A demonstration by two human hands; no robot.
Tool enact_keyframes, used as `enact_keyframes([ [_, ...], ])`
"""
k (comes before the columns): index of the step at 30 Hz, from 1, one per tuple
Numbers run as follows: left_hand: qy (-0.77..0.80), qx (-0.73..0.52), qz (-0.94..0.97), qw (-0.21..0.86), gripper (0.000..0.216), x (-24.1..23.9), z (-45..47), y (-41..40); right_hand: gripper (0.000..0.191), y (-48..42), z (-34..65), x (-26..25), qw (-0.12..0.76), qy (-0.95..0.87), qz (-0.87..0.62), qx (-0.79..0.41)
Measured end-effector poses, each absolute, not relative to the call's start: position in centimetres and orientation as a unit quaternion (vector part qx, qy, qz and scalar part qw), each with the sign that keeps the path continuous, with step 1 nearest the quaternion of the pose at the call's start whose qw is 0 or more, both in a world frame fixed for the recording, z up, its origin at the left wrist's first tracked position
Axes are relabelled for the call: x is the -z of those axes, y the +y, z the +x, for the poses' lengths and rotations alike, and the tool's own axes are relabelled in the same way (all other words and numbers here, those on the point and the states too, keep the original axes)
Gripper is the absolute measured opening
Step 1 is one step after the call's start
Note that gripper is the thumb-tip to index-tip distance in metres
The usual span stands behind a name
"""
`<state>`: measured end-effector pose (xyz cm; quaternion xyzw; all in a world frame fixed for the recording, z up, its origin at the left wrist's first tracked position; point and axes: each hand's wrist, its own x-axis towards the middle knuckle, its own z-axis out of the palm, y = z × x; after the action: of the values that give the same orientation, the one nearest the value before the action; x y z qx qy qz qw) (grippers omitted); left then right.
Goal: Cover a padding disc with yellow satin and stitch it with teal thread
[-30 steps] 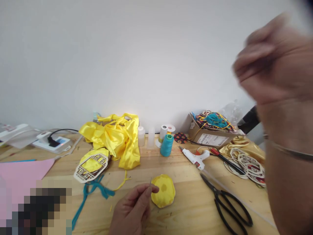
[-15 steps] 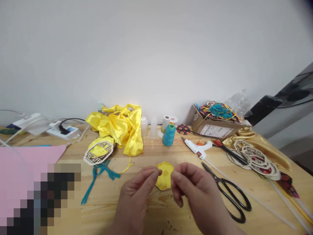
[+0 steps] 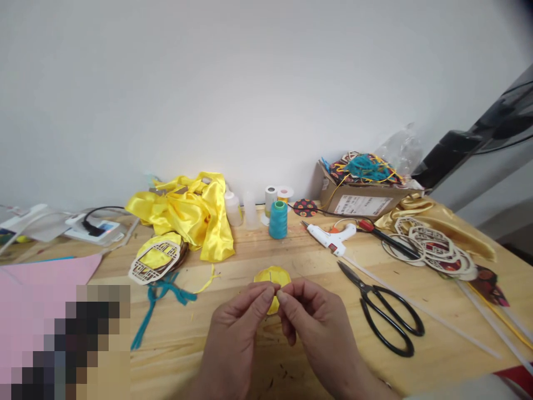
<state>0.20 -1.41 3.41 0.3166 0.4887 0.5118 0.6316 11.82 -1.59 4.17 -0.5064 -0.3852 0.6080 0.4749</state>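
left hand (image 3: 237, 328) and right hand (image 3: 322, 319) block part of the yellow disc (image 3: 261, 274), and that thin sliver (image 3: 270, 275) in the left's too tiny to ID. pink sheet's (image 3: 39, 311) cut off at left

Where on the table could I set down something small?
The tabletop is bare between the teal thread cone and the yellow disc, and nearly bare between the left hand and the teal strands. Back right is crowded: cardboard box, glue gun, pale cutouts.
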Motion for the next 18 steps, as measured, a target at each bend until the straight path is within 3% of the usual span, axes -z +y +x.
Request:
enact_keyframes([
  [18,0.462,-0.507,0.228,0.691,0.012,-4.0,0.4,-1.5,0.020,-2.3,11.9,-2.9,0.444,-0.528,-0.541,-0.482],
])
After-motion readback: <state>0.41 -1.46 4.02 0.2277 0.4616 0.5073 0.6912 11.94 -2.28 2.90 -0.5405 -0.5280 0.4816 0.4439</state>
